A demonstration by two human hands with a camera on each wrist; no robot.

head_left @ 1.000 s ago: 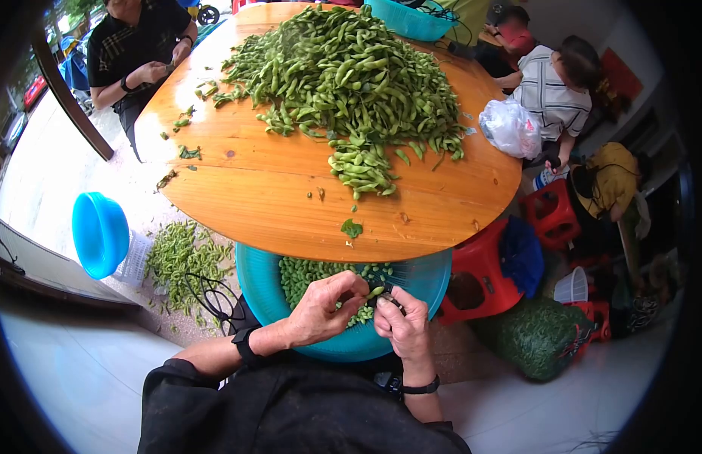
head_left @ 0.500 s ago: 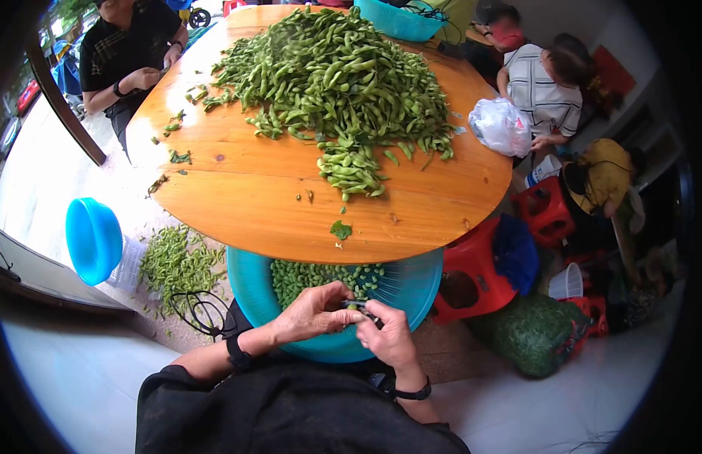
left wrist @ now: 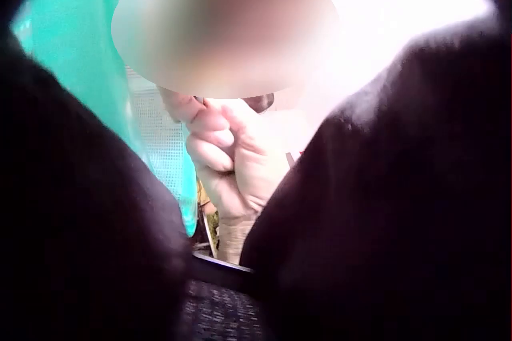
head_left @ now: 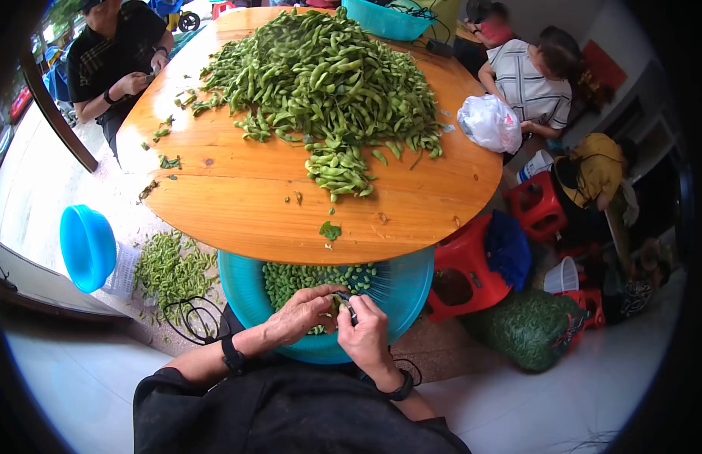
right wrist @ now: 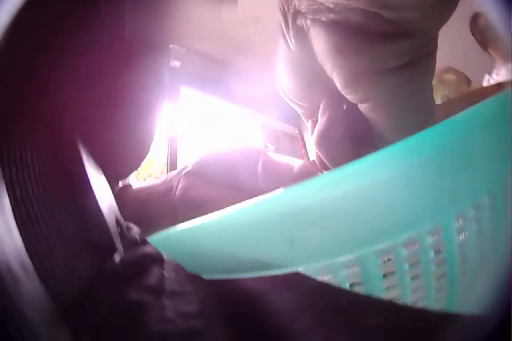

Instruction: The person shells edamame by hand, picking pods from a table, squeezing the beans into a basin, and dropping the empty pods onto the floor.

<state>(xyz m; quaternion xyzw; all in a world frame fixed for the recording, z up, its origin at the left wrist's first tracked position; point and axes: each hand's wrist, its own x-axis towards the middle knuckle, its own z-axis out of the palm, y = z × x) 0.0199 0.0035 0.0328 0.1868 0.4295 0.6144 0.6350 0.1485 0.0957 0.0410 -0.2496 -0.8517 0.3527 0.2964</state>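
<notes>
In the head view my left hand point(head_left: 296, 316) pinches a green soybean pod point(head_left: 337, 301), mostly covered by the fingers. My right hand point(head_left: 364, 333) grips a small dark tool point(head_left: 352, 312) with its fingers curled, right against the pod. Both hands are over a teal plastic basin point(head_left: 413, 284) with shelled green beans point(head_left: 294, 281) in it. A hand with bent fingers point(left wrist: 210, 145) shows in the left wrist view. The right wrist view has the slatted teal rim point(right wrist: 240, 237) below the hands, dim and blurred.
A wooden table point(head_left: 237, 200) bearing a heap of pods point(head_left: 328, 83) overhangs the basin's far side. Empty-looking pods point(head_left: 173, 268) lie on the floor at left beside a blue basin point(head_left: 88, 248). Red stools point(head_left: 463, 261) and a full green net sack point(head_left: 529, 329) stand at right; other people sit around.
The head view has swung slightly, shifting everything left. Both hands have come closer together and moved a little left over the basin; the pod, plain between them earlier, is now mostly covered.
</notes>
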